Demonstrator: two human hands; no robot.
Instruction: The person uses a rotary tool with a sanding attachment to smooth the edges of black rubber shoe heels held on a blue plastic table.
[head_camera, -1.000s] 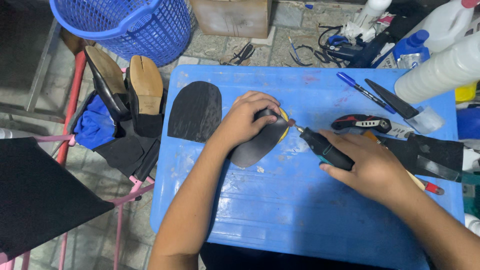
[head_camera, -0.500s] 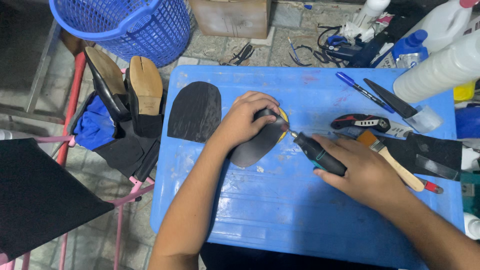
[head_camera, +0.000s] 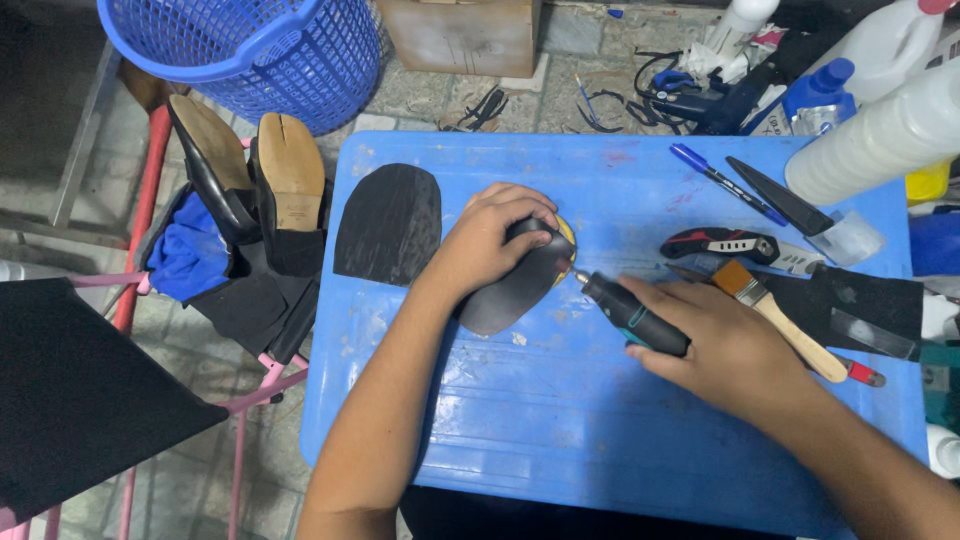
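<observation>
My left hand (head_camera: 488, 240) presses down on a black rubber sole piece (head_camera: 510, 292) lying on the blue table (head_camera: 520, 420), with a yellow edge showing under its far end. My right hand (head_camera: 730, 345) grips a black and teal rotary tool (head_camera: 632, 315). The tool's tip sits just right of the sole piece's edge; contact is unclear. A second black sole piece (head_camera: 388, 225) lies flat to the left of my left hand.
A wooden-handled brush (head_camera: 780, 315), a black and red utility knife (head_camera: 722, 243), a blue pen (head_camera: 725, 183) and white bottles (head_camera: 880, 140) crowd the table's right side. Two shoes (head_camera: 255, 190) rest on a pink rack at left, below a blue basket (head_camera: 250, 50).
My right hand has drawn the rotary tool slightly back to the right, away from the sole piece. The brush is now uncovered beside my hand. My left hand stays put.
</observation>
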